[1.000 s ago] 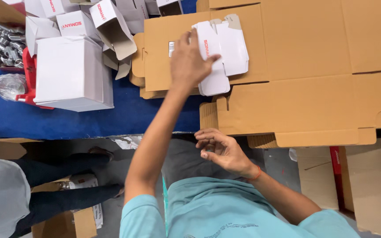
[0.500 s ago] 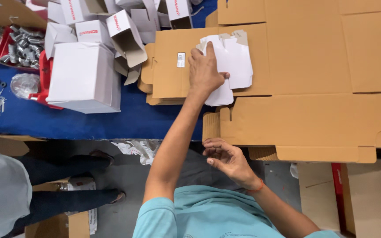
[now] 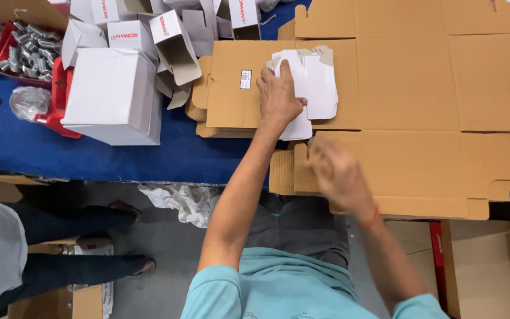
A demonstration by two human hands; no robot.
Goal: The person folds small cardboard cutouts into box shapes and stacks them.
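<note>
two hands at work: left hand [image 3: 278, 97] lay flat, fingers together, on flat white carton blanks [image 3: 314, 82]; right hand [image 3: 337, 174] blurred, fingers unclear. likely picking step; next needs one blank separated.

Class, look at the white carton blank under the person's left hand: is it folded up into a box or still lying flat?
Flat. The white carton blank lies spread on brown cardboard sheets, flaps out, left hand pressing it.

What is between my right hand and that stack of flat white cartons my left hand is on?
Nothing visible blocks it. The left hand presses flat on the stack of flat white cartons. The right hand, blurred, hovers nearer the body over the brown cardboard sheet. Only bare cardboard lies between it and the stack.
</note>
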